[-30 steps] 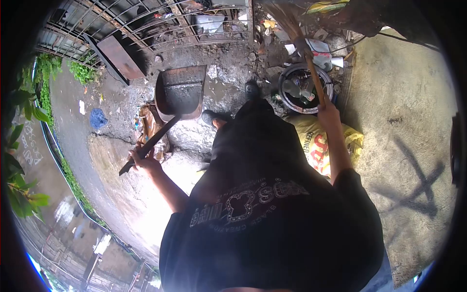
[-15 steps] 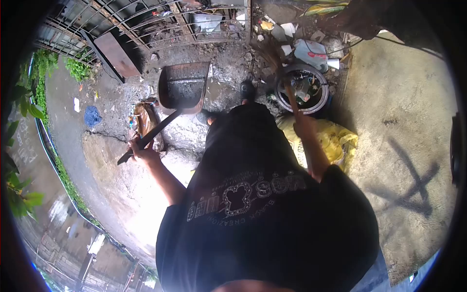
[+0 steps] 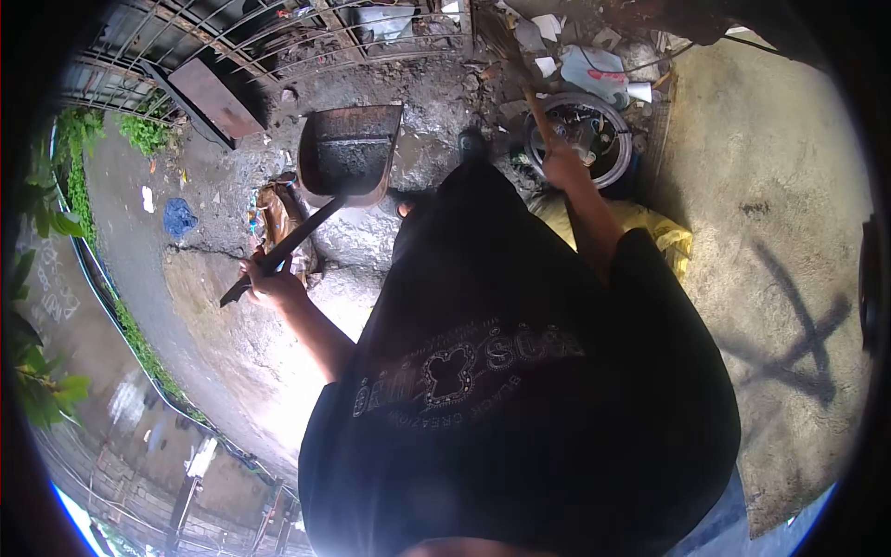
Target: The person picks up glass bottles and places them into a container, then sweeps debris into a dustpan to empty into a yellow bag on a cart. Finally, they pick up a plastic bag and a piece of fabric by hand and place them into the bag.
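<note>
My left hand [image 3: 275,282] is closed around the dark handle of a dustpan [image 3: 349,160]. The pan lies on the rough ground ahead of me, its mouth facing away, with dark grime inside. My right hand [image 3: 566,167] grips the wooden stick of a broom [image 3: 535,110]. Its brown bristles reach up to the littered ground near the metal grille and are partly blurred. Right by that hand is a round grey-rimmed tub [image 3: 620,167] with bottles and rubbish inside, partly covered by my hand and arm.
A yellow sack [image 3: 664,234] lies under my right forearm. Paper and plastic litter [image 3: 599,74] is heaped at the top right. A rusty grille [image 3: 278,42] and a leaning panel [image 3: 215,102] stand at upper left. A blue crumpled bag [image 3: 178,217] and a brown wrapper [image 3: 275,218] are on the ground.
My right hand has moved forward and slightly left, pushing the broom farther toward the grille. The dustpan and my left hand have barely shifted.
</note>
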`<state>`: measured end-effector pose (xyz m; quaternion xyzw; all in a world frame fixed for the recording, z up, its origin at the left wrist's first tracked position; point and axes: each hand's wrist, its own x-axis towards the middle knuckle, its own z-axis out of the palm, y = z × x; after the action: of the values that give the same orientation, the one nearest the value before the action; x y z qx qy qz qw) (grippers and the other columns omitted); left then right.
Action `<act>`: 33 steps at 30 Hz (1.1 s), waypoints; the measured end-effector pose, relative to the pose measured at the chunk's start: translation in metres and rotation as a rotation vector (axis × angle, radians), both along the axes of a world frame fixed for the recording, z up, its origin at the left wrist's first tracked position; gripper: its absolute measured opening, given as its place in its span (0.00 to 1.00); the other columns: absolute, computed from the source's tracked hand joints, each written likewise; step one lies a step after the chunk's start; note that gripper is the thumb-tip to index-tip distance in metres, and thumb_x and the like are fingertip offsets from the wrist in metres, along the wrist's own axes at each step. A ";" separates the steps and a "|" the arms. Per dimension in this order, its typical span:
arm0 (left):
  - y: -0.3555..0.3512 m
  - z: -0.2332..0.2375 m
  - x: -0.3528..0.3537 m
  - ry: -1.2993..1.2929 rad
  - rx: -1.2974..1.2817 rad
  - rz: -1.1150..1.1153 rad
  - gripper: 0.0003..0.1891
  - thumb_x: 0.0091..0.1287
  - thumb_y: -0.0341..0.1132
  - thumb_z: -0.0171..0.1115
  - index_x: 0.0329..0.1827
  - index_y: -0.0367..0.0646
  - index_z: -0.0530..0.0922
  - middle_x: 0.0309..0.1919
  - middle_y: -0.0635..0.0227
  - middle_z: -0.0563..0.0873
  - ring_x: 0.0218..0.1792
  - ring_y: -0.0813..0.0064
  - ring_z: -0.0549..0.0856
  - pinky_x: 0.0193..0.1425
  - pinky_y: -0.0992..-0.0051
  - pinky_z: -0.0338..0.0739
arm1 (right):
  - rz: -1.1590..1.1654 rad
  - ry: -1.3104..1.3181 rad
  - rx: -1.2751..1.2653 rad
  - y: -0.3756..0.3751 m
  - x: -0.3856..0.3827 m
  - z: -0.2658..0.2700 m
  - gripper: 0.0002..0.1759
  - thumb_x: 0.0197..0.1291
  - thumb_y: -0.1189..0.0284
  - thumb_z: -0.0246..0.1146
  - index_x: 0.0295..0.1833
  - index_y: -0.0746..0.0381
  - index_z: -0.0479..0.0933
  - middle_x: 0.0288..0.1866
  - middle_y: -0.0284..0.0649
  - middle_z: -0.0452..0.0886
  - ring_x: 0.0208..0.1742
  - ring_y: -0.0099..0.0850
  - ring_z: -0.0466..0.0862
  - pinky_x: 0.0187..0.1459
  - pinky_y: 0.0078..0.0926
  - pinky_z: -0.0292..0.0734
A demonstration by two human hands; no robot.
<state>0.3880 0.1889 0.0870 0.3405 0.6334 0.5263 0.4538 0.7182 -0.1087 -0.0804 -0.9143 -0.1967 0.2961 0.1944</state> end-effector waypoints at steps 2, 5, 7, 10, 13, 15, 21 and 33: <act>-0.006 0.000 0.010 0.043 -0.043 0.063 0.17 0.61 0.40 0.56 0.46 0.36 0.69 0.38 0.56 0.78 0.42 0.62 0.78 0.39 0.49 0.71 | 0.066 -0.065 -0.064 -0.021 -0.013 -0.021 0.17 0.54 0.68 0.51 0.46 0.67 0.69 0.35 0.60 0.76 0.40 0.56 0.76 0.41 0.49 0.70; -0.006 -0.008 0.003 0.051 -0.049 0.003 0.20 0.62 0.43 0.55 0.46 0.34 0.69 0.37 0.56 0.79 0.42 0.61 0.78 0.39 0.50 0.71 | 0.033 0.034 -0.146 -0.039 -0.033 0.001 0.19 0.56 0.67 0.51 0.49 0.67 0.68 0.37 0.61 0.76 0.42 0.56 0.76 0.42 0.49 0.70; -0.005 -0.014 0.005 0.042 -0.055 0.016 0.21 0.62 0.46 0.55 0.41 0.32 0.72 0.37 0.57 0.79 0.41 0.62 0.78 0.40 0.50 0.72 | -0.013 0.182 -0.096 -0.044 -0.031 0.028 0.21 0.55 0.66 0.52 0.52 0.67 0.66 0.38 0.62 0.75 0.43 0.56 0.75 0.43 0.48 0.70; -0.003 -0.010 0.005 0.032 -0.107 0.002 0.20 0.62 0.45 0.55 0.38 0.32 0.74 0.36 0.57 0.79 0.41 0.64 0.78 0.39 0.51 0.72 | 0.003 0.105 -0.053 -0.050 -0.043 0.061 0.25 0.52 0.72 0.50 0.58 0.64 0.61 0.35 0.61 0.76 0.40 0.56 0.76 0.40 0.50 0.71; -0.008 -0.003 0.012 0.021 -0.091 0.005 0.18 0.61 0.45 0.57 0.35 0.34 0.74 0.34 0.59 0.79 0.39 0.65 0.79 0.38 0.52 0.71 | -0.095 0.056 0.055 -0.053 -0.046 0.055 0.24 0.53 0.71 0.51 0.57 0.65 0.62 0.33 0.61 0.76 0.39 0.58 0.76 0.38 0.51 0.71; -0.006 -0.007 0.014 0.020 -0.099 -0.008 0.17 0.61 0.44 0.57 0.35 0.34 0.74 0.34 0.59 0.79 0.38 0.65 0.79 0.38 0.53 0.71 | -0.102 0.026 0.080 -0.047 -0.030 0.020 0.19 0.55 0.70 0.52 0.52 0.66 0.66 0.29 0.56 0.76 0.33 0.53 0.77 0.33 0.44 0.72; 0.006 -0.015 0.020 0.056 -0.070 -0.112 0.20 0.61 0.45 0.56 0.40 0.32 0.71 0.39 0.51 0.78 0.42 0.56 0.78 0.39 0.50 0.72 | -0.517 0.606 0.069 -0.054 0.016 -0.010 0.17 0.53 0.69 0.54 0.49 0.64 0.70 0.16 0.42 0.72 0.11 0.32 0.73 0.15 0.28 0.67; 0.010 -0.015 0.020 -0.069 -0.052 -0.189 0.18 0.60 0.45 0.57 0.37 0.36 0.73 0.36 0.58 0.78 0.43 0.60 0.77 0.39 0.49 0.72 | -0.773 0.745 0.334 -0.078 -0.016 0.027 0.17 0.60 0.66 0.52 0.54 0.56 0.69 0.14 0.33 0.67 0.10 0.22 0.67 0.10 0.22 0.60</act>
<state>0.4084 0.1994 0.0721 0.3684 0.5957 0.4758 0.5319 0.7022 -0.1863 -0.0537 -0.7105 0.1903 0.4709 0.4870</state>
